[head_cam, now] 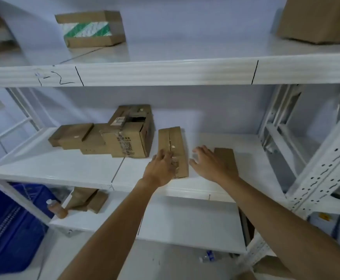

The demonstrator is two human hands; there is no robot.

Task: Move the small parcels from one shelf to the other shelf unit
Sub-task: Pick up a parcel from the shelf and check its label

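A narrow cardboard parcel (174, 145) lies on the middle shelf (64, 170) of a white shelf unit. My left hand (162, 168) rests on its near left side, fingers curled onto the top. My right hand (211, 164) hovers just to the right of that parcel, fingers spread and empty. A flat brown parcel (225, 156) lies partly hidden under my right hand. To the left stand a bigger taped box (132, 132) and a low flat parcel (72, 137).
The top shelf (165, 71) carries a green-and-white taped box (90, 29) and a large carton (319, 19) at the right. The lower shelf holds brown parcels (88, 199) and a bottle (57, 209). A blue crate (9, 229) sits at left. A second shelf upright (327, 170) stands at right.
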